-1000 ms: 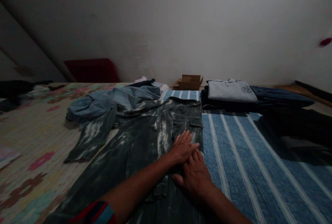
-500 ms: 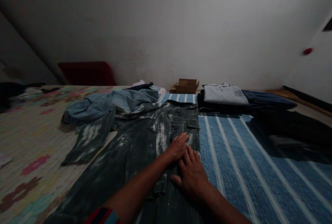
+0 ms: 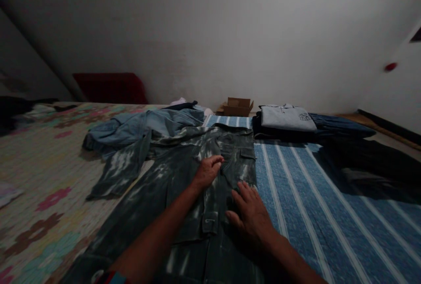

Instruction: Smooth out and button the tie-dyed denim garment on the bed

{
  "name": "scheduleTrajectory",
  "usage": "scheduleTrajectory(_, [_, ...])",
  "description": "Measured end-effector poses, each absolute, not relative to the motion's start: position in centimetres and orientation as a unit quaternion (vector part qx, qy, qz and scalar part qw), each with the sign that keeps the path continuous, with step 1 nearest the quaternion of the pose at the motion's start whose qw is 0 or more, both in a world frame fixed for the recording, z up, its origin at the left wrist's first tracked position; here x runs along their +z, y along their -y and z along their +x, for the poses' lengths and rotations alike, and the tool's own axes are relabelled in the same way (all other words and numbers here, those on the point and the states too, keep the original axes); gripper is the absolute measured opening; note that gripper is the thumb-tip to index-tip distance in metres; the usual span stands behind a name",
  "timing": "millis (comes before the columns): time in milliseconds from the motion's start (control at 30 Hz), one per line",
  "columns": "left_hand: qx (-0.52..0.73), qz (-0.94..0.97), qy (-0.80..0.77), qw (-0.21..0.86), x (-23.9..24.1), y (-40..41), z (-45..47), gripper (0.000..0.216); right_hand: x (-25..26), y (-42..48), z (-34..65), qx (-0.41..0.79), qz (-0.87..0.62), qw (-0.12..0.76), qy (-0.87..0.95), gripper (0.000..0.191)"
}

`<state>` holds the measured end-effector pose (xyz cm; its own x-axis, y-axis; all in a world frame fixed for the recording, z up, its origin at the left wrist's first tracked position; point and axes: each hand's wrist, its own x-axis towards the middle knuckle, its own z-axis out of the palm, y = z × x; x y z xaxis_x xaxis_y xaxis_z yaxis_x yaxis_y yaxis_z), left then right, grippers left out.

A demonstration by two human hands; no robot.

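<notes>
My left hand (image 3: 208, 170) flat, fingers apart, on grey washed trousers (image 3: 184, 187) | my right hand (image 3: 251, 213) flat, fingers spread, at their edge beside the striped blue sheet (image 3: 312, 196)

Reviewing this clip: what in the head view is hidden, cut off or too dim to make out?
- Lower legs of the grey washed cargo pants: cut off by the bottom edge.
- Print on the folded light shirt: too small and dim to read.
- Inside of the cardboard box: hidden by its own flaps, too far.
- Dark clothes at right: too dark to identify.
- Pants fabric under the left hand and right hand: covered by them.
</notes>
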<state>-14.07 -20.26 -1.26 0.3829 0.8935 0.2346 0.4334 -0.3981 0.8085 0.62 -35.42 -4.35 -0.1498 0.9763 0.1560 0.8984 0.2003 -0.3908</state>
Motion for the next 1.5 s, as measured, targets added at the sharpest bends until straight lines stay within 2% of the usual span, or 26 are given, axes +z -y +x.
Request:
scheduleTrajectory(200, [0.218,0.883,-0.389,0.145,-2.8,23.2,-14.9,0.023,-4.1,33.0,0.2,0.055,-0.620,0.178,0.762,0.049])
scheduleTrajectory(300, [0.166,0.909,-0.378,0.063,-3.6,24.4,-14.8,0.025,-4.9,31.3,0.5,0.049,-0.608,0.154,0.777,0.053])
scheduleTrajectory(400, [0.133,0.912,-0.387,0.027,-3.8,25.1,-14.8,0.026,-5.9,30.1,0.9,0.043,-0.590,0.126,0.796,0.060])
scheduleTrajectory(600, [0.106,0.915,-0.388,0.029,-3.4,25.1,-15.0,0.028,-6.4,29.9,1.2,0.050,-0.590,0.095,0.801,0.071])
scheduleTrajectory(1033, [0.132,0.910,-0.383,0.081,-3.4,24.6,-15.3,0.028,-4.7,29.5,0.6,0.037,-0.597,0.083,0.797,0.069])
scheduleTrajectory(1333, [0.105,0.917,-0.382,0.053,-3.2,24.6,-15.4,0.019,-5.4,30.5,0.5,0.076,-0.608,0.093,0.785,0.068])
scheduleTrajectory(1500, [0.107,0.919,-0.379,0.025,-2.8,24.9,-14.9,0.022,-5.3,30.7,0.4,0.089,-0.610,0.100,0.781,0.067])
